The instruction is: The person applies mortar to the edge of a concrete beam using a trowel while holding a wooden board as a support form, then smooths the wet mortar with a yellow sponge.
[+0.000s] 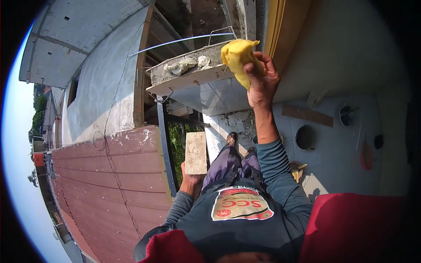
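Your right hand (262,81) is stretched out, squeezing a yellow sponge (237,55) at the ledge (188,72) edge; your left hand (191,180) grips a wooden board (196,153).

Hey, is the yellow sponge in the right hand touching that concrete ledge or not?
Cannot tell. In the head view the right hand grips the yellow sponge, which overlaps the concrete ledge edge, but no contact or gap shows plainly.

The right hand (262,81) is raised high on a nearly straight arm, its fingers (254,68) curled tight in a grasp. The left hand (191,180) sits low by the waist, elbow bent, fingers closed in a grip. Both forearms wear grey sleeves.
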Available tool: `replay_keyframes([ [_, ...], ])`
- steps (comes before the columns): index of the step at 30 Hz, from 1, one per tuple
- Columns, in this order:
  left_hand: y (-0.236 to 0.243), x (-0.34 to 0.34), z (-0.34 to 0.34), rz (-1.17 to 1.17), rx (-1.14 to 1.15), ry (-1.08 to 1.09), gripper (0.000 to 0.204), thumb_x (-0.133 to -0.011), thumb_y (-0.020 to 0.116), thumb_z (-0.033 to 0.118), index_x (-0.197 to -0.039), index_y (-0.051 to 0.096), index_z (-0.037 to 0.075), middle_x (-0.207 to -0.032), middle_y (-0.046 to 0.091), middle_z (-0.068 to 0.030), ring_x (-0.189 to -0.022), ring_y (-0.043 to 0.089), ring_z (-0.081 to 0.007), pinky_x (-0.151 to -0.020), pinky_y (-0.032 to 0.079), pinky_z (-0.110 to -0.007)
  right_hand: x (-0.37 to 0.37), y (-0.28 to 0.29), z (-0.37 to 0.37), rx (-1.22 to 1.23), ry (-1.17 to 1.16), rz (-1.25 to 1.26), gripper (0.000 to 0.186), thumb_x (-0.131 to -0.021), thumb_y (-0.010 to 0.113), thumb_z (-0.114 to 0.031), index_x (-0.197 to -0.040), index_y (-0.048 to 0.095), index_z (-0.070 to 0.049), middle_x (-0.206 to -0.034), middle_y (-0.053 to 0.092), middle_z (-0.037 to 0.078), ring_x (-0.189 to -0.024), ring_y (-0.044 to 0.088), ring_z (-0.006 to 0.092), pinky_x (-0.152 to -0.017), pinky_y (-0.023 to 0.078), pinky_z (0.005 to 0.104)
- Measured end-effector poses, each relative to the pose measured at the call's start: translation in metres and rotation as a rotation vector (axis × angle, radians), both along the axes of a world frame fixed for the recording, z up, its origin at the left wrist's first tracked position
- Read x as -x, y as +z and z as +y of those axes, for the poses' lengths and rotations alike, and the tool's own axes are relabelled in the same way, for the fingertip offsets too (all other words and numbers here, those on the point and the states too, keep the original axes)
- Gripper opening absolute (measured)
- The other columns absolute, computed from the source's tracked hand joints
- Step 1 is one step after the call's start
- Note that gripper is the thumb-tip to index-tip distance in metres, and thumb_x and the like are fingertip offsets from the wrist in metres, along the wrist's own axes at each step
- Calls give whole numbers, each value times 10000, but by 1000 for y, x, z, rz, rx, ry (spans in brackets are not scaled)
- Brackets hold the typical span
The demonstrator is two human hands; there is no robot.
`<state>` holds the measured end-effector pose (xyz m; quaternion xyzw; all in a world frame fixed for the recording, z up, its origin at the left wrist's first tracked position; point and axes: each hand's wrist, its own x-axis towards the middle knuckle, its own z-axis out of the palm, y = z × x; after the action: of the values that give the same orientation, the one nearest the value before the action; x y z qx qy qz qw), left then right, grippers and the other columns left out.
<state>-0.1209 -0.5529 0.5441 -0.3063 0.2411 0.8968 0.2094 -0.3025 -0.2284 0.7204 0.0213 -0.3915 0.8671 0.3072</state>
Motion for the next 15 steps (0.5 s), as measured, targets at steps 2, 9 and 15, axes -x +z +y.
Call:
replay_keyframes([
  [2, 0, -1, -3, -12, -10, 84, 407, -884, 464, 284, -1170, 639, 54, -1087, 702, -107, -937, 694, -264, -844, 557, -403, 24, -2, -7, 41, 34, 52, 541, -725, 883, -310, -1072, 597, -9, -958, 659, 70, -873, 652, 148, -766, 547, 276],
  [9, 8, 8, 2, 32, -243, 196, 443, -912, 436, 265, -1256, 593, 35, -1188, 668, -131, -1012, 672, -278, -874, 545, -415, 76, -103, -32, -104, -38, -756, 560, -758, 837, -416, -902, 601, 72, -721, 667, 154, -527, 656, 215, -476, 553, 320],
  [15, -8, 33, 1, -27, -153, 246, 433, -911, 451, 251, -1250, 592, 22, -1187, 668, -138, -1006, 676, -276, -867, 550, -390, 62, -71, -23, 49, 149, -532, 538, -811, 773, -448, -976, 611, 38, -771, 661, 128, -584, 660, 212, -514, 556, 326],
])
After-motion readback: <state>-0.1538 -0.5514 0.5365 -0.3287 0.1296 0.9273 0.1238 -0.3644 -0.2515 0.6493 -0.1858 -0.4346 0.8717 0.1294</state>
